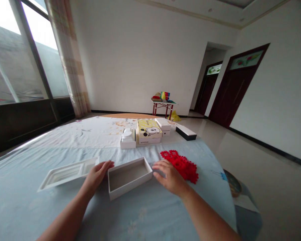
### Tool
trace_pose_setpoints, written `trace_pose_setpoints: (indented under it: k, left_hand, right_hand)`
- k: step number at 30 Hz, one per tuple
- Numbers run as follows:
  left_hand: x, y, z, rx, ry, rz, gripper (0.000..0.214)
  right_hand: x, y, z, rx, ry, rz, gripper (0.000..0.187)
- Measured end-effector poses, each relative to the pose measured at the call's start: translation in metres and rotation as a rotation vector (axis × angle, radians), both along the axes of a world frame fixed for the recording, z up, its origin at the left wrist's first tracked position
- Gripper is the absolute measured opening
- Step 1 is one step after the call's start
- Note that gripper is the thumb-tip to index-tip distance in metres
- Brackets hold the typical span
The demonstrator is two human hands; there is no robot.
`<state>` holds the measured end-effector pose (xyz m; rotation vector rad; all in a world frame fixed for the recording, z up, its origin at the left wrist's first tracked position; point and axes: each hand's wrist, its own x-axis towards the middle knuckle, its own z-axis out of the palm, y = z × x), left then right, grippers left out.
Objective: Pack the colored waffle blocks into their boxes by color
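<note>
A white, lidless cardboard box (130, 189) sits at a slant on the cloth in front of me, and I see nothing inside it. My left hand (98, 173) is beside the box's left end, its fingers stretched out and holding nothing. To the left of that hand lies a shallow white plastic tray (54, 183) with moulded compartments, partly hidden behind my wrist. My right hand (170, 174) is at the box's right end, fingers apart and empty; whether the fingertips touch the box I cannot tell. Just beyond my right hand is a heap of red, jagged-edged pieces (184, 165).
Farther back stand a small white box of white items (127, 145), a yellow cartoon-print box (148, 129), a white box (163, 124) and a black-and-white box (187, 133). A blue floral cloth (110, 221) covers the round table. A stool (230, 183) stands at the right.
</note>
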<state>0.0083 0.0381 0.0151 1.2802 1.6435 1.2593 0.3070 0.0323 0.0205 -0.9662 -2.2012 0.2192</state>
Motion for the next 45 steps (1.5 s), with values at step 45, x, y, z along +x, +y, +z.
trace_pose_setpoints:
  k: [45]
  left_hand:
    - [-0.004, 0.005, -0.009, 0.039, 0.374, -0.171, 0.055]
  right_hand:
    - [0.093, 0.003, 0.032, -0.374, -0.402, -0.232, 0.085]
